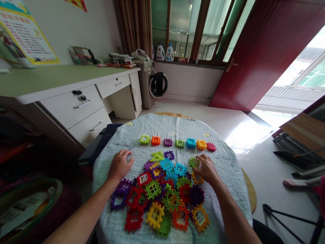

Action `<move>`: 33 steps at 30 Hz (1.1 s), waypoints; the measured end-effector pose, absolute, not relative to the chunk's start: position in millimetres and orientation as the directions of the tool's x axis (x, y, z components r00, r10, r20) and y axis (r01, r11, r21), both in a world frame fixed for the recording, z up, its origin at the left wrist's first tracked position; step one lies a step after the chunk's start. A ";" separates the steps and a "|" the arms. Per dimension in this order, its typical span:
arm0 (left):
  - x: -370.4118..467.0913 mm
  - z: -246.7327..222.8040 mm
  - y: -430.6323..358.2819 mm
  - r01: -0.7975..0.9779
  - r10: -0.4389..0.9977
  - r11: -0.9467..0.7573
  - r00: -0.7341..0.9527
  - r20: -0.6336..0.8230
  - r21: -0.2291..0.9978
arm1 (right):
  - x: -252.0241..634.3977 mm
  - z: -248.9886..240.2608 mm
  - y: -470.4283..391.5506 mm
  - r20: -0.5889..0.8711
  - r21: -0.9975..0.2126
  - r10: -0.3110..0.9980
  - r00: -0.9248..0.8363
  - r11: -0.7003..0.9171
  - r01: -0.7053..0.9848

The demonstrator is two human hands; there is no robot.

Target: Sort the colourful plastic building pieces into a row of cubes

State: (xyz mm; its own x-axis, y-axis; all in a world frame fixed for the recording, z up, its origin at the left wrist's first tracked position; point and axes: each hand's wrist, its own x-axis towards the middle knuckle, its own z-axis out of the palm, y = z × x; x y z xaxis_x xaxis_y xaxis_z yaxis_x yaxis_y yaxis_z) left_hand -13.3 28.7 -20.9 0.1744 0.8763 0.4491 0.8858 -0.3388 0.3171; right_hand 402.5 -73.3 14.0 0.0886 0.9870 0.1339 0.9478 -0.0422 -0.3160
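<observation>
A pile of notched plastic building blocks in several colours lies on the table, among them a yellow block (155, 216), a light green window block (153, 189) and a dark purple block (197, 195). My left hand (121, 165) rests left of the pile with its fingers apart and nothing in them. At the pile's upper right, my right hand (207, 168) has its thumb and fingers round the right edge of a green block (193, 162). Beyond the pile stands a row of several blocks, from a lime block (144, 139) to a red block (211, 146).
A pale cloth (114, 145) covers the round table. Left of it stand a white desk (76, 101) and a basket (57, 193). A washing machine (147, 81) with its door open stands at the back. A black tripod leg (289, 217) is on the floor at right.
</observation>
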 end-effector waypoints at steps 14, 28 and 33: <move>-9.9 -16.0 25.1 0.871 0.880 -0.338 0.158 0.448 0.356 | 368.9 57.7 40.6 0.028 -0.195 0.995 -0.093 0.097 0.976; -8.9 -13.4 23.4 0.865 0.891 -0.322 0.140 0.432 0.385 | 373.4 50.6 53.6 -0.005 -0.136 0.999 -0.047 0.046 0.990; -8.2 -12.0 23.4 0.864 0.895 -0.314 0.132 0.426 0.394 | 389.2 60.0 19.9 0.192 -0.185 0.981 -0.008 0.044 0.982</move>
